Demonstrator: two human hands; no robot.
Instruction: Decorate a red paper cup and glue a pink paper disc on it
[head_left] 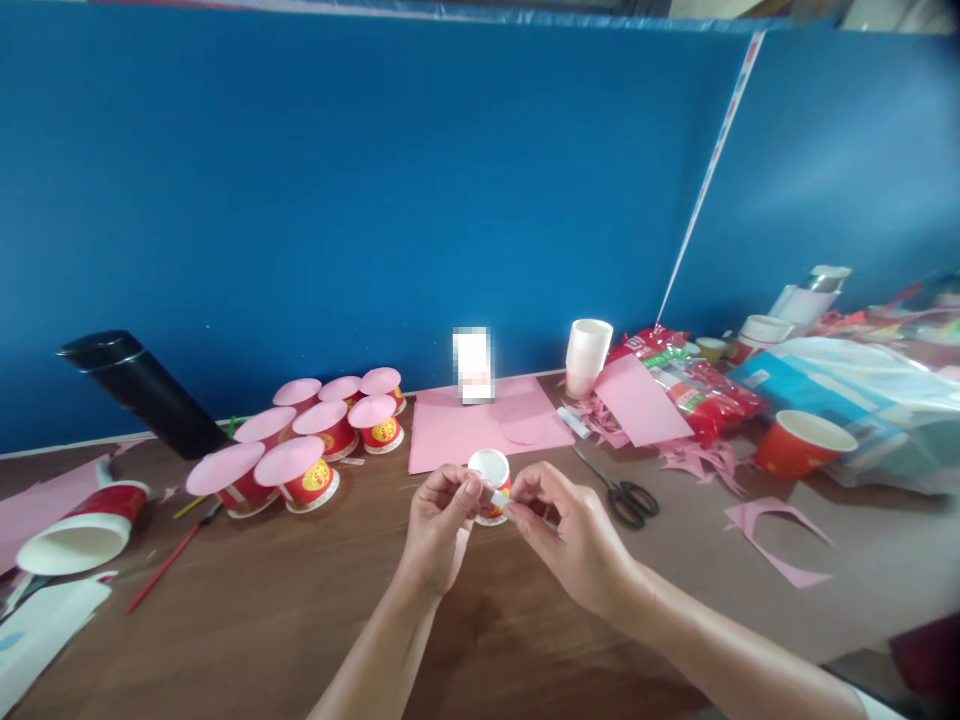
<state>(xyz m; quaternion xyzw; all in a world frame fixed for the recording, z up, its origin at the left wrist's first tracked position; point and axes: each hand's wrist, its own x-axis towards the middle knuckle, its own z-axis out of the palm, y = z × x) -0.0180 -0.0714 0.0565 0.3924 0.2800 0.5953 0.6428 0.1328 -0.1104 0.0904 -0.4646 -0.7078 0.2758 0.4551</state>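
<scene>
My left hand (444, 522) and my right hand (574, 540) are close together at the middle of the table. Between them a small white strip (500, 499), perhaps tape or paper, is pinched at each end by thumb and fingers. Just behind the fingertips stands a red paper cup (490, 466), upside down with its pale base facing up; my fingers partly hide it. Beyond the cup lies a pink paper sheet (442, 430) with a round pink paper disc (525, 427) on it.
Several upturned red cups topped with pink discs (292, 459) stand at left, near a black flask (142, 395) and a tipped cup (79, 540). Scissors (630, 500), a glue stick (574, 423), stacked white cups (588, 357), pink scraps (806, 576) and plastic bags (862, 370) lie right. A blue partition (375, 200) rises behind.
</scene>
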